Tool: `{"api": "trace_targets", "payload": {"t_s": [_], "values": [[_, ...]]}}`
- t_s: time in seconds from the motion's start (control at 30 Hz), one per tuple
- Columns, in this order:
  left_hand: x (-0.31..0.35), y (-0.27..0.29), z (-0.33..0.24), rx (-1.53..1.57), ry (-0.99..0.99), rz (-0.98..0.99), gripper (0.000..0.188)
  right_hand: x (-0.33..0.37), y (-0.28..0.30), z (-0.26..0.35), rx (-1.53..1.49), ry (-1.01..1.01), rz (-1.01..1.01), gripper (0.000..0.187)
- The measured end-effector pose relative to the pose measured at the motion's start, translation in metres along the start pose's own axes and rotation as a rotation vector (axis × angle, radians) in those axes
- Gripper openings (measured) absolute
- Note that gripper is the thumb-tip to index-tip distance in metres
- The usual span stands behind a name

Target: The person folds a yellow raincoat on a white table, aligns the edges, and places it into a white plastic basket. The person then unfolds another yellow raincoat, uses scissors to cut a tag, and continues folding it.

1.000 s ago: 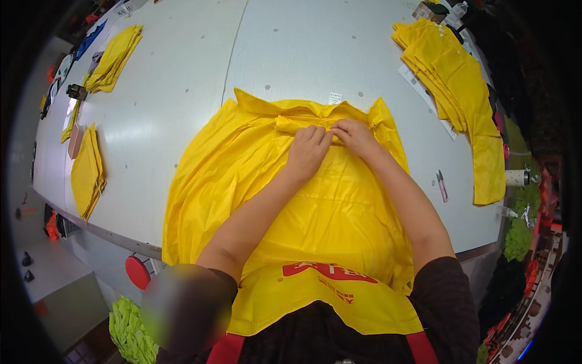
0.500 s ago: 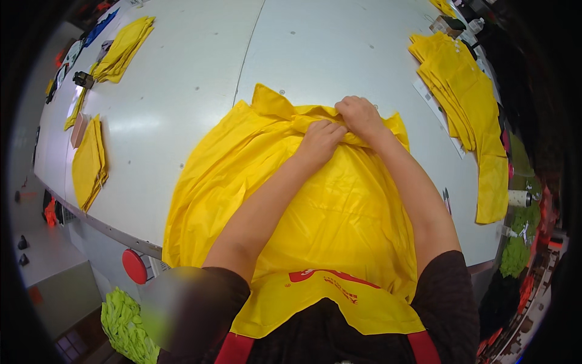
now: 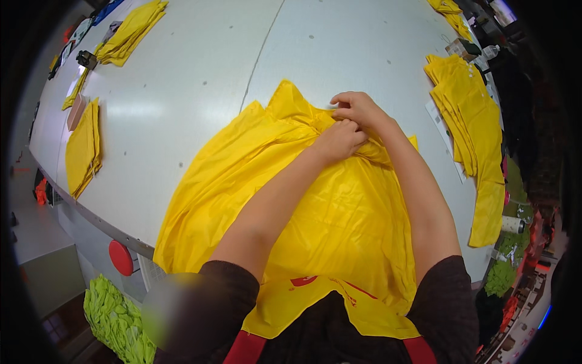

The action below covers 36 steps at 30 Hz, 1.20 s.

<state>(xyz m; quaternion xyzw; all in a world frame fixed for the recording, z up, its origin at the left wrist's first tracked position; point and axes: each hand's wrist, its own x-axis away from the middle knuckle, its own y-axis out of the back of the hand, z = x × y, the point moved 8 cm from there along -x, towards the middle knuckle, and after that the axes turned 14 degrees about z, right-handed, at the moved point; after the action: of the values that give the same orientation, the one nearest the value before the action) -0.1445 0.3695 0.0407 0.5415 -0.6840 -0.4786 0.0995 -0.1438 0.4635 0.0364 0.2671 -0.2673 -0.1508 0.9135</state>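
Note:
A wide yellow cloth lies gathered and wrinkled on the table before me. Its near end runs down to a yellow bib with red print against my chest, between two red straps. Near the far edge of the cloth, my left hand is closed on a bunched fold. Just beyond it and touching, my right hand bends over the same fold with curled fingers, the foremost two slightly spread. The fingertips on the cloth are partly hidden. A pointed corner of cloth stands up left of the hands.
Folded yellow pieces are stacked at the right over a white sheet; further yellow stacks lie at the left. A thread cone is by the right edge. Below the table's left edge are a red round seat and a lime-green heap.
My left hand has shifted right and slightly nearer, drawing the bunched cloth along. My right hand's front fingers have lifted and spread a little. The far corner of cloth now stands taller.

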Motion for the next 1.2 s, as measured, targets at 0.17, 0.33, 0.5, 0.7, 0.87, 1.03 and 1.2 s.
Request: {"api": "trace_targets", "payload": {"t_s": [0.17, 0.33, 0.5, 0.7, 0.87, 1.03, 1.2], "values": [[0.013, 0.014, -0.024, -0.290, 0.072, -0.310, 0.011, -0.029, -0.019, 0.025, 0.343, 0.074, 0.120, 0.014], [0.035, 0.024, -0.030, -0.282, 0.424, -0.393, 0.022, -0.030, -0.031, 0.029, 0.524, 0.295, 0.034, 0.014], [0.037, 0.020, -0.029, -0.209, 0.309, -0.468, 0.019, -0.036, -0.029, 0.009, -0.055, 0.113, -0.038, 0.027], [0.026, 0.010, -0.012, -0.081, 0.330, -0.267, 0.014, -0.047, -0.029, 0.004, -0.141, 0.021, 0.099, 0.028], [0.027, 0.011, -0.010, -0.055, 0.339, -0.240, 0.018, -0.030, -0.018, 0.031, 0.042, -0.034, 0.215, 0.021], [0.033, 0.019, -0.014, 0.014, 0.292, -0.290, 0.031, -0.038, -0.027, 0.063, 0.702, -0.005, 0.195, 0.015], [0.032, 0.008, -0.007, 0.077, 0.324, -0.101, 0.036, -0.030, -0.037, 0.079, 1.172, 0.218, -0.056, 0.011]]}}
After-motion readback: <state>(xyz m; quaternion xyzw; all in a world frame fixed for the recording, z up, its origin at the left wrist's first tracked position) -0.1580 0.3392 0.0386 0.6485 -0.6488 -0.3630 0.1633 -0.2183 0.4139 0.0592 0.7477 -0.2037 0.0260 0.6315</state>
